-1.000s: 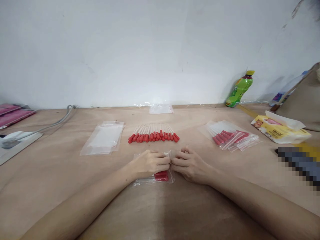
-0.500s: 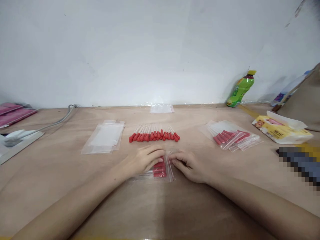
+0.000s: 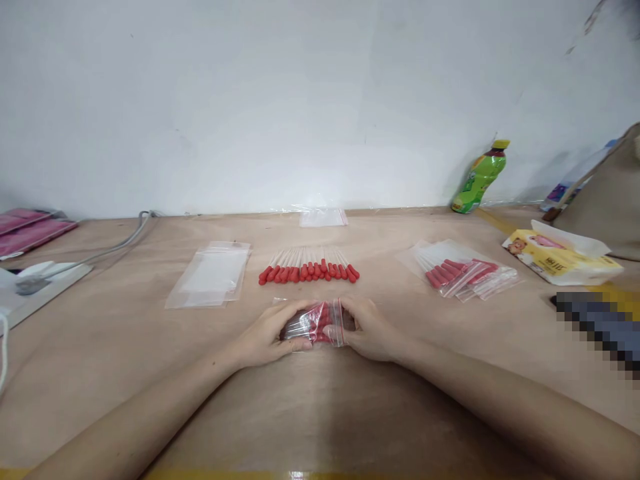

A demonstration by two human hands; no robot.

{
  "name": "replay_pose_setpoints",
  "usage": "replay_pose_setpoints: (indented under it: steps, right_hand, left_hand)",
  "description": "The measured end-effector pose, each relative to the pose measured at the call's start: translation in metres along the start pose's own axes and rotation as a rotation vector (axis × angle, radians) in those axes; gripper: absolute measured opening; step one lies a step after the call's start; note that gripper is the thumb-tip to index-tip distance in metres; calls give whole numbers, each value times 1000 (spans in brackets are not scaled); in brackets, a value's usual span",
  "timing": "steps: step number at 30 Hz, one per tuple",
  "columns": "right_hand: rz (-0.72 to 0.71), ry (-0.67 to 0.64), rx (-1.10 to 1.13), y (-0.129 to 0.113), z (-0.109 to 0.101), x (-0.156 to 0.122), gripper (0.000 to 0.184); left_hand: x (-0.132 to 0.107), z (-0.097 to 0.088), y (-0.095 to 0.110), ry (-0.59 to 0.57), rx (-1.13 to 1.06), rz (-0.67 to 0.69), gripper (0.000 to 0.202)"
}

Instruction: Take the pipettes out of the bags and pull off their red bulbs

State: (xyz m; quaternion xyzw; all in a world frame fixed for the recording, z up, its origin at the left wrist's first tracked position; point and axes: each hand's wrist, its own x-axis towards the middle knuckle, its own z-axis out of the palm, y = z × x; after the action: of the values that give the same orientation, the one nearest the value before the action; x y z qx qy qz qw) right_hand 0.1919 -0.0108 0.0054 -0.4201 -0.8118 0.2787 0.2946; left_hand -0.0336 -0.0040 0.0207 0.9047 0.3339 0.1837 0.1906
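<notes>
A clear zip-lock bag (image 3: 301, 326) lies in front of me, with several red-bulbed glass droppers (image 3: 319, 323) inside. My left hand (image 3: 267, 337) grips its left end, thumb along the front edge and fingers behind. On the right, my right hand (image 3: 367, 330) is closed round the end with the zip strip, thumb pressed on the plastic. Both hands' far fingertips are partly hidden. Beyond the bag, a row of loose droppers (image 3: 309, 270) lies with red bulbs toward me.
Flat bags (image 3: 210, 273) lie at left, one more (image 3: 323, 217) by the wall. Filled bags (image 3: 463, 270) overlap at right, near a yellow tissue pack (image 3: 560, 257), a green bottle (image 3: 481, 179) and a pixelated dark object (image 3: 600, 330). A cable (image 3: 110, 248) crosses a white power strip (image 3: 55, 283).
My left hand has moved from on top of the bulbs to the bag's left end. My right hand now wraps the zip end, and the bag looks more bunched between both hands.
</notes>
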Motion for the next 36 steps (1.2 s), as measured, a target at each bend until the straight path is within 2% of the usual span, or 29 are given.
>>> replay_pose_setpoints:
  steps: [4,7,13,17,20,25,31,33,36]
  right_hand:
    - [41,24,174,1,4,-4,21]
    - [16,10,279,-1,7,-3,25]
    - [-86,17,153,-5,6,2,19]
    - [-20,23,136,-1,2,-2,19]
    - [37,-6,225,3,-5,-5,17]
    - [119,-136,486,11,-35,-3,24]
    - [213,-278,434,22,-109,1,34]
    - [254,-218,438,26,-129,0,39]
    - [262,44,406,33,-135,6,38]
  left_hand:
    - [-3,2,-2,33,-6,31,52]
    - [-4,4,-3,44,-15,40,52]
    - [-4,6,-4,52,-19,50,50]
    - [-4,4,-1,47,3,-13,50]
    - [-5,2,1,31,10,-60,49]
    - [-7,0,2,27,11,-83,45]
    - [-7,2,-2,10,-13,-107,47]
    - [-7,2,-3,10,-16,-114,47]
    - [-7,2,-3,9,-15,-118,47]
